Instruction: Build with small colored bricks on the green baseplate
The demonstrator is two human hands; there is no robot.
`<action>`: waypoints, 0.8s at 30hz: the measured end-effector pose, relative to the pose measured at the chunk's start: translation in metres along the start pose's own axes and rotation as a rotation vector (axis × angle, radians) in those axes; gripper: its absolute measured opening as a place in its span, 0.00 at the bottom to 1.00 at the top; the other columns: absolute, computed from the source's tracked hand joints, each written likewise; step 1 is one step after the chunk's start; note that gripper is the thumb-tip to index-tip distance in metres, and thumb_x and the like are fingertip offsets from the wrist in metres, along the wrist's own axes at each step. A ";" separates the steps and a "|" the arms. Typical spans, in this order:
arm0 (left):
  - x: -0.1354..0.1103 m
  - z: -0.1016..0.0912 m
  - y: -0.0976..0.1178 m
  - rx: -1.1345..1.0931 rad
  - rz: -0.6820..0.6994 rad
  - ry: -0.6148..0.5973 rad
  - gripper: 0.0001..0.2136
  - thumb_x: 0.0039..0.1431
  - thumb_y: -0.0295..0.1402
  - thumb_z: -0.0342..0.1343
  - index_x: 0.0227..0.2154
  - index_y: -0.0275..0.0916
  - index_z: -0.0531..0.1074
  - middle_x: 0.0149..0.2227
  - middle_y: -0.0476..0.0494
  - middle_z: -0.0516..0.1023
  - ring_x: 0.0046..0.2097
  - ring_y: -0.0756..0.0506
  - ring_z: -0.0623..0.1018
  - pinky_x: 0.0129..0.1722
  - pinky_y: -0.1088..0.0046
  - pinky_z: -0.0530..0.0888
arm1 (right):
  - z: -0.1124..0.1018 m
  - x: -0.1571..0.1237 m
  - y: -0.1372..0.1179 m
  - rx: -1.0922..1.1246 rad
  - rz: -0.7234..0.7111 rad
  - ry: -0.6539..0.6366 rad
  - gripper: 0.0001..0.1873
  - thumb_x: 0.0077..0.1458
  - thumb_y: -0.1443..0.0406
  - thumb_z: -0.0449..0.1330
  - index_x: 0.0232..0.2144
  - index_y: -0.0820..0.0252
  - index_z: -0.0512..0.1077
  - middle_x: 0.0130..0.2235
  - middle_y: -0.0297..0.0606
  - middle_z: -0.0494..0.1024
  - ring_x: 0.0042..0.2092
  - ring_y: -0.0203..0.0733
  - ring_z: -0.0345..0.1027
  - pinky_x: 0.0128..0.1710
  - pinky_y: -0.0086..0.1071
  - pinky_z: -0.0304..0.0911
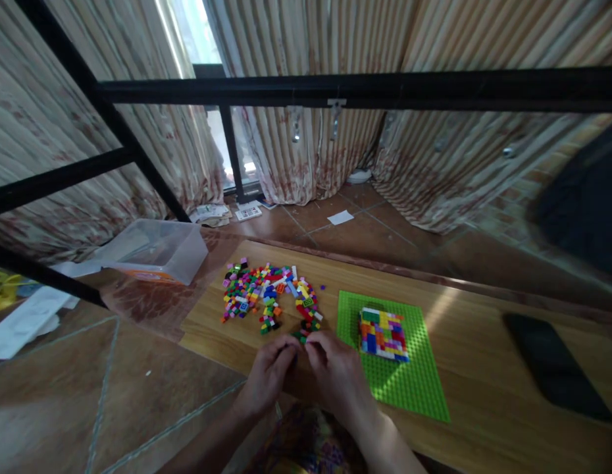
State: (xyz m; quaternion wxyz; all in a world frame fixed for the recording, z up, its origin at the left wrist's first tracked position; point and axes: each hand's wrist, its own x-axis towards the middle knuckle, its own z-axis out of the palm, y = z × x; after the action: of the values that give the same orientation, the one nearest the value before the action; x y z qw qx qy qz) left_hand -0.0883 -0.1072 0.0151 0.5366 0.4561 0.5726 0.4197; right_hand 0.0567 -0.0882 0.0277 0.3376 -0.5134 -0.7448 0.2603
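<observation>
- The wooden table point(484, 368) carries everything.
- A green plate point(409, 388) lies by its front edge, with a brick block point(383, 334) on it.
- Loose bricks point(266, 296) are piled left of the plate.
- My left hand point(270, 374) and right hand point(335, 372) are together, fingertips meeting on small bricks point(302, 336) at the pile's near edge; I cannot tell the grip.
</observation>
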 end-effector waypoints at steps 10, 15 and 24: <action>0.003 0.044 0.020 -0.213 -0.232 -0.072 0.21 0.44 0.51 0.61 0.21 0.37 0.64 0.19 0.55 0.60 0.23 0.54 0.60 0.22 0.79 0.58 | -0.025 -0.025 0.015 0.021 0.051 0.096 0.09 0.57 0.72 0.53 0.31 0.58 0.73 0.30 0.35 0.76 0.31 0.36 0.71 0.33 0.27 0.64; 0.004 0.055 0.026 -0.160 -0.222 -0.118 0.20 0.47 0.51 0.57 0.20 0.37 0.65 0.17 0.56 0.59 0.21 0.54 0.59 0.21 0.78 0.57 | -0.031 -0.033 0.020 0.201 0.127 0.123 0.06 0.57 0.67 0.56 0.34 0.57 0.74 0.32 0.35 0.75 0.32 0.35 0.70 0.33 0.27 0.65; -0.001 0.077 0.027 -0.284 -0.241 -0.202 0.19 0.49 0.48 0.58 0.18 0.36 0.65 0.15 0.55 0.59 0.17 0.57 0.57 0.18 0.77 0.49 | -0.045 -0.046 0.020 0.525 0.257 0.257 0.08 0.56 0.60 0.57 0.30 0.56 0.74 0.30 0.34 0.75 0.32 0.38 0.69 0.33 0.29 0.64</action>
State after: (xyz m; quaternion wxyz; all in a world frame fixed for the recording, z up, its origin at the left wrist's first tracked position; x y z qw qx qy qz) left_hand -0.0099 -0.1022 0.0360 0.6964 0.3437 0.5015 0.3813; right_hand 0.1140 -0.1229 0.0309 0.5140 -0.5274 -0.5326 0.4171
